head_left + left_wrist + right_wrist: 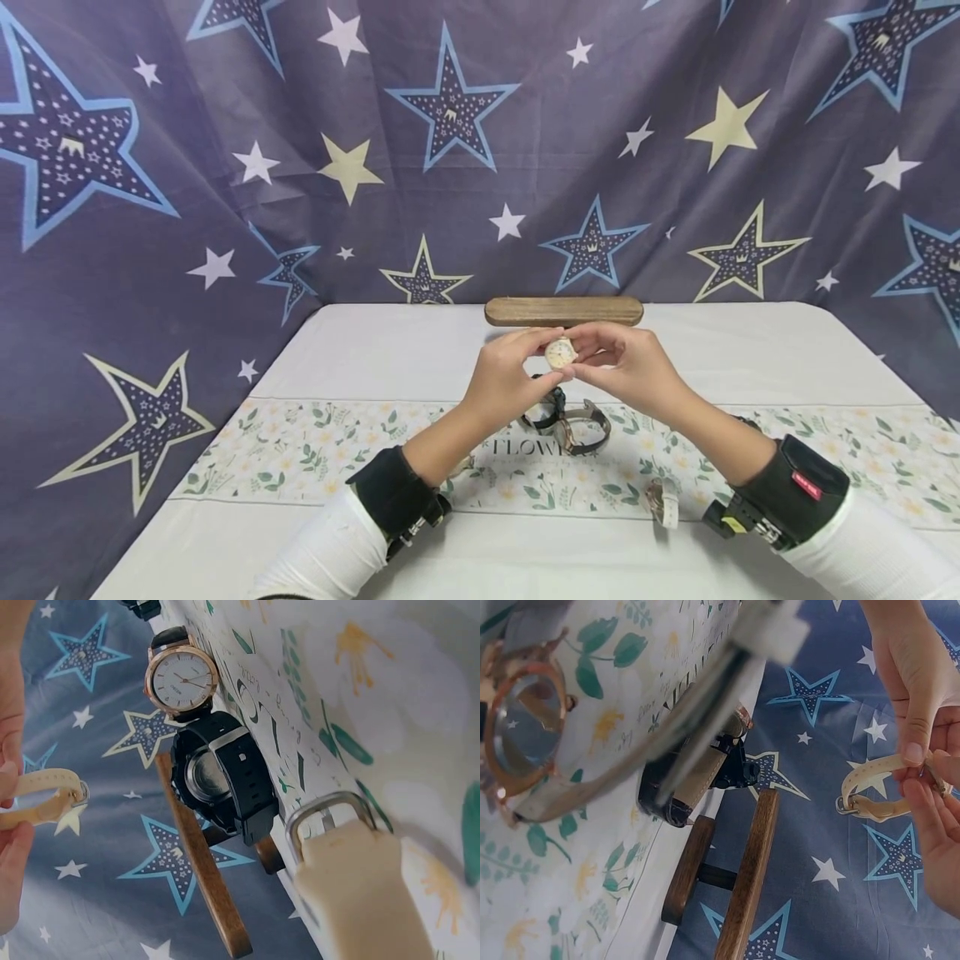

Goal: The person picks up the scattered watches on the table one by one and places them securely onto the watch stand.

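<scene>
Both hands meet above the table's middle and pinch one small watch (560, 353) with a round cream face. My left hand (534, 357) holds its left side and my right hand (592, 357) its right side. In the left wrist view the watch's cream strap (43, 798) with its metal buckle hangs beside the fingers (12, 757). The right wrist view shows the same cream strap (870, 789) looped below the right fingers (916, 712).
A wooden bar stand (563, 311) stands behind the hands. Under them, on the floral runner (300, 450), lie a black watch (217, 776), a rose-gold watch (181, 677) and others (567, 419). A white-strapped watch (664, 502) lies near the right wrist. Star-printed cloth (225, 167) hangs behind.
</scene>
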`<state>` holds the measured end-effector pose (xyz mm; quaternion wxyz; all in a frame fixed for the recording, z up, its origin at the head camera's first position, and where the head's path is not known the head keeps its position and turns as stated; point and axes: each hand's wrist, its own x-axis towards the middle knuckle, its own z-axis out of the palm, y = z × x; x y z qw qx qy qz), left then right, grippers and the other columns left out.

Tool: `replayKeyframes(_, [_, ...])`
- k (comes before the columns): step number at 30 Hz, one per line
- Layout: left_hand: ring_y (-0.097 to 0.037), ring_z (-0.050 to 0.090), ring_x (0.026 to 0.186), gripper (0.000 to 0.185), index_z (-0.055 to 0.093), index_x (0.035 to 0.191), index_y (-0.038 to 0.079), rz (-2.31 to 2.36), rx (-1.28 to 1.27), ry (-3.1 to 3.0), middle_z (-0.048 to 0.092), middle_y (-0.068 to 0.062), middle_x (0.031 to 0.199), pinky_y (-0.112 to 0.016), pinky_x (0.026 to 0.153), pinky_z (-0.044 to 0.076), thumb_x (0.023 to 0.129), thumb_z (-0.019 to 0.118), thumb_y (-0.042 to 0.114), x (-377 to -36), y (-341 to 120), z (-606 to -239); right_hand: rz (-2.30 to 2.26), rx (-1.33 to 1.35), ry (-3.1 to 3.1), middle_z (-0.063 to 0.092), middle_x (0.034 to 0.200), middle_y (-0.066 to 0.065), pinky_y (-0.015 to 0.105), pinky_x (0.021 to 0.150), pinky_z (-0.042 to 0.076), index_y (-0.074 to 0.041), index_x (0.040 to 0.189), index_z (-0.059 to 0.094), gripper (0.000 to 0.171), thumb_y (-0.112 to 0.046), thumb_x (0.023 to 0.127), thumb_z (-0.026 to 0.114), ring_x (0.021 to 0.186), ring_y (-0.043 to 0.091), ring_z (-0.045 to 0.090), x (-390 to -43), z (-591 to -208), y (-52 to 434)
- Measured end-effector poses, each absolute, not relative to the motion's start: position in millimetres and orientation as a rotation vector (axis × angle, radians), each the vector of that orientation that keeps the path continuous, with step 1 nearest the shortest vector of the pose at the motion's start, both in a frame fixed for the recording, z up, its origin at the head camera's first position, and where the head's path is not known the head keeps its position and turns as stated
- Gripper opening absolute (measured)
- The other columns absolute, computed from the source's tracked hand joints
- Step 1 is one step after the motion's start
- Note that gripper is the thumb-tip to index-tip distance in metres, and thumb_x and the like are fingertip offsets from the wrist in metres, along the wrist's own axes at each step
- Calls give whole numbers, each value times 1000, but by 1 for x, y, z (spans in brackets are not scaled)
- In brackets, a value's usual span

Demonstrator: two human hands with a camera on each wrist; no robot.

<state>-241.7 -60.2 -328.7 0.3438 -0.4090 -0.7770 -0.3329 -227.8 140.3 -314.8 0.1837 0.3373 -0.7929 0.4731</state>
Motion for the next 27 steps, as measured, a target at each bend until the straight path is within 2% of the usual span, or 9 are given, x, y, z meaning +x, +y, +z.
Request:
replayKeyframes(6, [-22, 68, 93, 48, 67, 113, -3, -960, -1071, -2004, 70, -14, 106, -14, 84, 51, 70, 88, 5, -248, -68, -329, 1283, 960, -2247, 71, 97, 15, 26, 78, 58, 7, 115, 64, 38, 5, 79, 78, 84, 25, 69, -238, -312, 149])
replayKeyframes(13, [-24, 68, 90, 50, 68, 108, -4, -976, -910, -2071, 70, -16, 104, -26, 82, 56, 64, 90, 5, -267, -101, -324, 1180, 740, -2401, 69, 103, 20, 29, 81, 57, 7, 115, 63, 36, -3, 83, 77, 91, 29, 68, -267, -303, 177])
replayKeyframes(20, [-28, 69, 97, 50, 67, 112, -5, -986, -655, -2261, 69, -18, 108, -27, 82, 57, 68, 88, 4, -298, -139, -316, 983, 525, -2574, 67, 104, 23, 45, 83, 56, 7, 115, 64, 32, -4, 87, 72, 93, 35, 66, -305, -302, 208])
replayKeyframes(27, [-28, 69, 95, 48, 67, 111, -3, -1016, -479, -2427, 70, -17, 105, -32, 84, 57, 69, 88, 6, -334, -151, -323, 875, 404, -2764, 56, 121, 32, 53, 90, 50, 10, 120, 61, 38, -9, 88, 70, 108, 44, 59, -335, -313, 223])
